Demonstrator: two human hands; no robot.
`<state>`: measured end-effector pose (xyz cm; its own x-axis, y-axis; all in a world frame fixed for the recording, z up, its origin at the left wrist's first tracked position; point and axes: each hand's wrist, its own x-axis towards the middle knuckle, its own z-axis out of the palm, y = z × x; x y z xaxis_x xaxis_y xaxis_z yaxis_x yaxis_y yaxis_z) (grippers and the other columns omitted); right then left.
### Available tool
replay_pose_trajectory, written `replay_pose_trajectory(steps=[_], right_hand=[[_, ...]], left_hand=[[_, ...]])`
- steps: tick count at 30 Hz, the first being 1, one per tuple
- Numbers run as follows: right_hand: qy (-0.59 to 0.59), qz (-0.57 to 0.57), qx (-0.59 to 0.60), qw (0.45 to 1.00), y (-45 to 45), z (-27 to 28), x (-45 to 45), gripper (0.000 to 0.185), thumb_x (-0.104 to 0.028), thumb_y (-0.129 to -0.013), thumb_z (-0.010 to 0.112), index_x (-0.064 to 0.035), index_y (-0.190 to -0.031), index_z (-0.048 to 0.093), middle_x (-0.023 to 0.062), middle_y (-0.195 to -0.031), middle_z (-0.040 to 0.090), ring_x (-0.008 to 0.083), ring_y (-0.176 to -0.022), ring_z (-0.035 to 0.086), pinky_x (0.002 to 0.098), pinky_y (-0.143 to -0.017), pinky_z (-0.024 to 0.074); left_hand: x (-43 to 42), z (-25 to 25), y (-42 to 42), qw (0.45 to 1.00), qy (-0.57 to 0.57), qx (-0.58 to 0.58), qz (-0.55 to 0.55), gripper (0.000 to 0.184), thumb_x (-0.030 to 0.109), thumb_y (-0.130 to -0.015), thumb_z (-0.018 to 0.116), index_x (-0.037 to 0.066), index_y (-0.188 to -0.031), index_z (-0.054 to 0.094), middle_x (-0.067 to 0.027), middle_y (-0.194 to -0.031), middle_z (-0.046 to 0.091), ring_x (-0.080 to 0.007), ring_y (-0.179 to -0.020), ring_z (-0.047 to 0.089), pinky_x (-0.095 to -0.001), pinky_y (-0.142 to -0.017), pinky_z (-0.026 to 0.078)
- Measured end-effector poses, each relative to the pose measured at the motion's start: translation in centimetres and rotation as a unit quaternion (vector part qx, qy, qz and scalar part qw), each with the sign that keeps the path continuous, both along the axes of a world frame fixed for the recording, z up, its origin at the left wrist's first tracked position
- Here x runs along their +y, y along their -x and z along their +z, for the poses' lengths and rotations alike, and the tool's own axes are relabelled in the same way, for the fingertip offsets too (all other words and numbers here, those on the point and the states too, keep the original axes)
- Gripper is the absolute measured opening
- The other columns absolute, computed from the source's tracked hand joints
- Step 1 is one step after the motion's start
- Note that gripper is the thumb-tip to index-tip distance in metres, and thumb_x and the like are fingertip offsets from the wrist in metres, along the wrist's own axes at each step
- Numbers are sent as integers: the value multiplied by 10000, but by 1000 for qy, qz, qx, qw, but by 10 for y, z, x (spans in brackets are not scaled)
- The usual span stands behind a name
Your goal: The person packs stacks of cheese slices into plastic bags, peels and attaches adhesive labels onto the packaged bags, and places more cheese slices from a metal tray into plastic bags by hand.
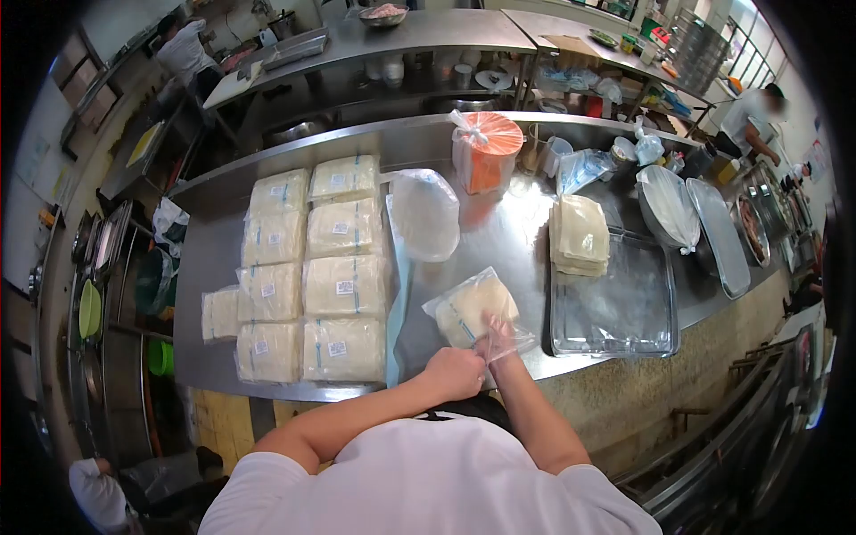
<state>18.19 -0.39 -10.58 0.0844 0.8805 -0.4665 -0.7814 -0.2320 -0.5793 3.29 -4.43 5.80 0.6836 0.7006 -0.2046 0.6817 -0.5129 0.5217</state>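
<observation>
A clear plastic bag [459, 314] with a stack of pale square wrappers [486, 303] lies at the front of the steel table, its film crumpled toward me. My right hand [501, 341] has its fingers at the near end of the stack, partly under the film; whether they are inside the bag I cannot tell. My left hand [455, 373] is closed at the bag's near edge, pinching the film. Left of both hands are several filled packs of wrappers [345, 287] in rows. To the right, a loose stack of wrappers [583, 234] sits at a clear tray's corner.
The clear tray [615, 308] stands on the steel table [428, 357]. Farther back are an orange container wrapped in plastic [486, 160], a round plastic-covered item [425, 214], a covered bowl [667, 207] and a long lid [718, 236]. Other people [187, 53] are around the kitchen.
</observation>
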Motion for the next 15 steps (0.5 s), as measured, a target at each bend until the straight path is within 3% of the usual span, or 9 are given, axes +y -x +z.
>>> replay_pose_trajectory(steps=[3,6,9,12,14,15], right_hand=[[71,10,86,994,2,29,0,320,-125,-974,640,-29,-1273,578,137,-1198,671,344,-1128,646,519,-983,548],[57,-18,44,997,4,21,7,368,-114,-954,668,-25,-1298,572,153,-1206,671,344,-1164,631,516,-1019,519],[76,1,92,993,1,31,8,436,-109,-956,657,-25,-1365,528,156,-1271,631,346,-1203,611,529,-1058,496],[46,-18,126,991,-2,-11,9,433,-106,-959,658,-12,-1362,530,157,-1282,626,347,-1211,609,529,-1064,489],[-112,20,15,993,-5,-52,-5,380,-149,-965,659,-52,-1322,571,151,-1250,648,333,-1173,626,533,-1022,501],[-116,21,3,993,-5,-46,-3,361,-173,-971,655,-63,-1307,583,147,-1234,654,329,-1152,633,535,-993,510]], left_hand=[[-4,-13,-3,999,29,7,-22,210,235,-858,651,47,-830,741,-171,-862,727,-367,-870,722,-484,-781,580],[0,-6,0,999,32,14,-23,201,221,-858,641,51,-830,743,-164,-861,727,-369,-860,719,-489,-785,577],[0,-5,1,999,43,10,-18,196,204,-860,626,49,-838,743,-164,-869,725,-367,-856,715,-496,-784,573],[2,0,0,997,61,-10,-49,196,194,-857,617,41,-846,739,-172,-884,724,-373,-854,710,-501,-780,567],[0,-4,1,996,59,-34,-50,193,188,-852,614,37,-840,733,-173,-886,723,-374,-852,709,-503,-777,563],[2,-6,0,996,54,-48,-52,191,185,-850,612,35,-837,730,-174,-887,722,-375,-850,708,-503,-775,561]])
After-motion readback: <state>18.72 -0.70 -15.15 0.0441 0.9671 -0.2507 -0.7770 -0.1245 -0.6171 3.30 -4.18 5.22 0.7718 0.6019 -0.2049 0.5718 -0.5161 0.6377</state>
